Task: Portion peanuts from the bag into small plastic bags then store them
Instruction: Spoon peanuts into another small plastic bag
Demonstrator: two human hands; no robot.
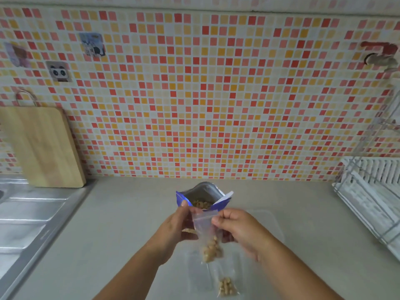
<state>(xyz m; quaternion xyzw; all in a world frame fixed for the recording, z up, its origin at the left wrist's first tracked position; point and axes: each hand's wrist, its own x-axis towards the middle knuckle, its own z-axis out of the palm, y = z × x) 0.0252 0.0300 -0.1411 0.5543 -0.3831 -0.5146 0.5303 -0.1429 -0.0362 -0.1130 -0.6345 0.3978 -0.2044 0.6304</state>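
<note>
A blue peanut bag with a silver lining stands open on the counter, peanuts visible inside. Just in front of it, both hands hold a small clear zip bag by its top edge. My left hand pinches the left corner and my right hand pinches the right corner. Peanuts fill the lower part of this hanging bag. A second small bag with peanuts lies on the counter below it.
A clear plastic container sits on the grey counter under my right hand. A steel sink drainboard is at left, a wooden cutting board leans on the tiled wall, and a white dish rack stands at right.
</note>
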